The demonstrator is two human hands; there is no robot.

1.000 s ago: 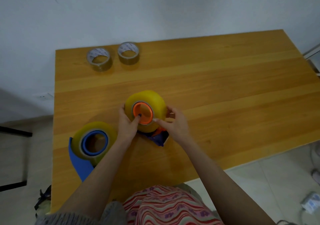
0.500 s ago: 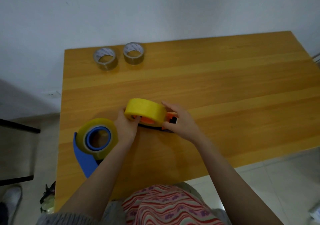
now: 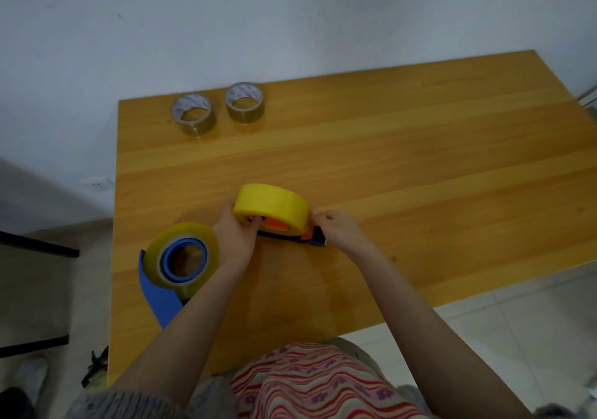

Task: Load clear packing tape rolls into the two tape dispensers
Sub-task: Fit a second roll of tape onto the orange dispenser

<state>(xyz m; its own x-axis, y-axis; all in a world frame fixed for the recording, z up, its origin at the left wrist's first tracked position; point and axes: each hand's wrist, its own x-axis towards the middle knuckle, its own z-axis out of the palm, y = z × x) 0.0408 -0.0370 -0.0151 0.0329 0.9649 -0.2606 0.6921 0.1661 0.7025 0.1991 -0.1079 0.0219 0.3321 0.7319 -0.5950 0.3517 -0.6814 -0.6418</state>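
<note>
A thick yellowish tape roll (image 3: pixel 273 207) sits on an orange-hubbed dispenser (image 3: pixel 311 237) with a dark blue frame, lying flat near the table's middle front. My left hand (image 3: pixel 234 236) grips the roll's left side, fingers reaching under it to the orange hub. My right hand (image 3: pixel 339 229) pinches at the dispenser's right end beside the roll. A second yellowish roll (image 3: pixel 182 257) is mounted on a blue dispenser (image 3: pixel 155 292) at the front left, untouched.
The wooden table (image 3: pixel 420 160) stands against a white wall. Two small clear tape rolls (image 3: pixel 193 118) (image 3: pixel 245 102) lie at its back left. The table's left edge runs close to the blue dispenser. Tiled floor shows at the right.
The orange-hubbed dispenser with its roll has been tipped from facing me to lying flat on the table. My right hand shifted to its right end.
</note>
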